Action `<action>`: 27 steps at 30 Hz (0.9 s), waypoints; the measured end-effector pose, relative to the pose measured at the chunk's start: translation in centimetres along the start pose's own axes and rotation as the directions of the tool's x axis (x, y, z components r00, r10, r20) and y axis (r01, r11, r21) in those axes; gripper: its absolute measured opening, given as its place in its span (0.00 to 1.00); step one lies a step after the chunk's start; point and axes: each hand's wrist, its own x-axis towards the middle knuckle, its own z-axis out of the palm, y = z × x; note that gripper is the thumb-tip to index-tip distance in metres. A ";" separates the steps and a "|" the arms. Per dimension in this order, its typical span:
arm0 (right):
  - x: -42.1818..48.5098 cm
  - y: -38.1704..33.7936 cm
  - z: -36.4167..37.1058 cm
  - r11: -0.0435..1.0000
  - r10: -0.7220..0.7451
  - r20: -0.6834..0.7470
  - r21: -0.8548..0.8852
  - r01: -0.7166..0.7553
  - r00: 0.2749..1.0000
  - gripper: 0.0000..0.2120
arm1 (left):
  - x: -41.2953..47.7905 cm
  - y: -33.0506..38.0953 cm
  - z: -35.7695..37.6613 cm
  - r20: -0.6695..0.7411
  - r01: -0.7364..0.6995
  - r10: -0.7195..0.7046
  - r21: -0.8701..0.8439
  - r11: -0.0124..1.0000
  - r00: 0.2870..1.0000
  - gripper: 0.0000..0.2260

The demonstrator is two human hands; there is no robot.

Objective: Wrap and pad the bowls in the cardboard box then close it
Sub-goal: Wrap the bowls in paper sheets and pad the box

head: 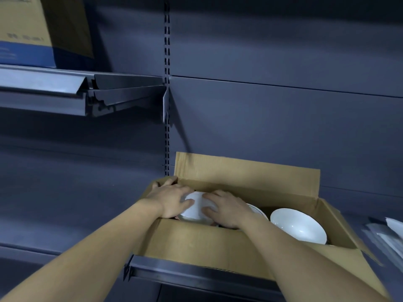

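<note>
An open cardboard box (209,243) sits on a dark metal shelf, its back flap standing upright. In its left end a white bowl (197,209) lies tipped on its side. My left hand (172,198) grips that bowl from the left, and my right hand (226,209) grips it from the right. A second white bowl (298,225) rests upright in the right end of the box. The rim of a third bowl (256,209) shows behind my right hand, mostly hidden.
The shelf edge (196,273) runs under the box front. Pale sheets or bags (386,234) lie on the shelf at the far right. Another shelf (54,88) at upper left carries a brown and blue carton (39,29). A slotted upright (166,83) runs down the back panel.
</note>
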 end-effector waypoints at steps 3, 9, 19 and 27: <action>0.0 -0.6 -0.3 0.995 0.008 -0.034 -0.099 -0.011 0.999 0.24 | -0.4 -0.2 -0.2 -0.096 -0.012 0.011 -0.008 1.000 0.995 0.20; 0.3 -1.6 -0.2 0.983 0.060 -0.052 -0.172 -0.068 0.997 0.25 | -0.7 0.3 -0.4 0.035 0.047 -0.048 0.018 0.999 0.998 0.25; 0.2 -0.8 0.0 0.996 0.015 0.027 -0.084 -0.013 1.000 0.26 | -0.6 0.3 -0.4 -0.072 -0.045 0.046 0.023 0.999 0.996 0.19; 0.2 -1.3 -0.2 0.992 0.017 -0.034 -0.128 -0.021 0.999 0.26 | -0.8 0.7 -0.5 -0.005 -0.047 0.047 -0.003 0.999 0.999 0.19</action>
